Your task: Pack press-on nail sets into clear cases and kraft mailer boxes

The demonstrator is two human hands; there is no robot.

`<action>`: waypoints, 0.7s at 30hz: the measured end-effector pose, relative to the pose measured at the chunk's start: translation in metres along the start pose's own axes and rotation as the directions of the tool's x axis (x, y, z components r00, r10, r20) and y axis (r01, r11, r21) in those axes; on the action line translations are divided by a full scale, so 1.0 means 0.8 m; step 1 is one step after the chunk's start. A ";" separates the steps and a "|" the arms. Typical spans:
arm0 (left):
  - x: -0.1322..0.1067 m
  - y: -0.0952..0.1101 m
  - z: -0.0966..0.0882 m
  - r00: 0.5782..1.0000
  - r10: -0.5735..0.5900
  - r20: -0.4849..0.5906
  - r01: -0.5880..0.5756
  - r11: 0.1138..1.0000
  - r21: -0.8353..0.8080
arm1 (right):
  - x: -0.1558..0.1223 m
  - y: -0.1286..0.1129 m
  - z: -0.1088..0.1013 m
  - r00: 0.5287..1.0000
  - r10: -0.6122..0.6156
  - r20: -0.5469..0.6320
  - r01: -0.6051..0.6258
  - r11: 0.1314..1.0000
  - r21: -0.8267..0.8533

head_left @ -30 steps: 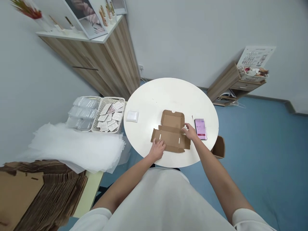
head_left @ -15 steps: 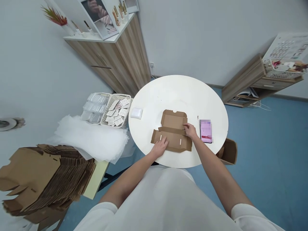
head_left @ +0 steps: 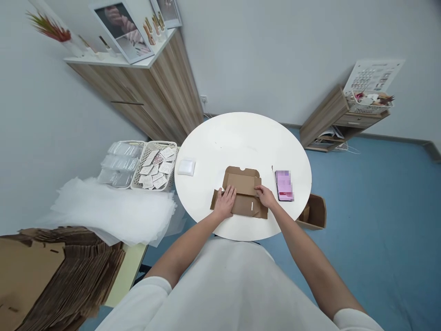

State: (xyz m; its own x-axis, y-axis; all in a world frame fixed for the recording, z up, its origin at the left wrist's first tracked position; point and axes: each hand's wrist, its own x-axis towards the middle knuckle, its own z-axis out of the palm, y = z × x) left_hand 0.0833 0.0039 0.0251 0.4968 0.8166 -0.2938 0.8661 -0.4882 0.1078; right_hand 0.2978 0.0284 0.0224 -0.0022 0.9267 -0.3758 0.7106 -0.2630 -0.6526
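On one round table (head_left: pixel 241 138), one cardboard box (head_left: pixel 242 185) lies toward six o'clock; folding seems the step in hand, and the next move calls for even creasing. The left hand (head_left: pixel 224 203) presses flat at its eight o'clock, fingers unclenched; the right hand (head_left: pixel 265 196) pinches one flap (head_left: pixel 257 181) at three o'clock. One phone (head_left: pixel 284 184) lies toward the table's three o'clock, one white packet (head_left: pixel 186 167) at nine

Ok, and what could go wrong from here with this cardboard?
The phone lies just to the right of the right hand, so a careless sweep might knock it.

The cardboard has the right hand at its right edge and the left hand on its left side; uneven pressure could crease it crookedly.

It lies towards the near side of the table, so a hard tug might drag it off.
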 end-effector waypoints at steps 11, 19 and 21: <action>-0.006 0.002 0.001 1.000 -0.019 -0.018 0.018 0.999 -0.051 | -0.051 -0.023 0.051 0.906 -0.320 0.278 0.424 0.691 -0.586; -0.062 -0.029 0.000 0.910 -0.386 -0.150 0.320 0.886 -0.336 | -0.040 -0.018 0.055 0.907 -0.324 0.268 0.420 0.701 -0.576; -0.079 -0.042 0.014 0.822 -0.569 -0.032 0.475 0.715 -0.514 | -0.040 -0.021 0.056 0.908 -0.328 0.261 0.419 0.715 -0.560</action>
State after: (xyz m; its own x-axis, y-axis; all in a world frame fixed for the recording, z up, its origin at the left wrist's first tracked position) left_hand 0.0223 -0.0348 0.0293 -0.0825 0.9587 -0.2722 0.8832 0.1969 0.4256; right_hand 0.2545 -0.0087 0.0155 -0.4186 0.8575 -0.2991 0.9009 0.3505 -0.2559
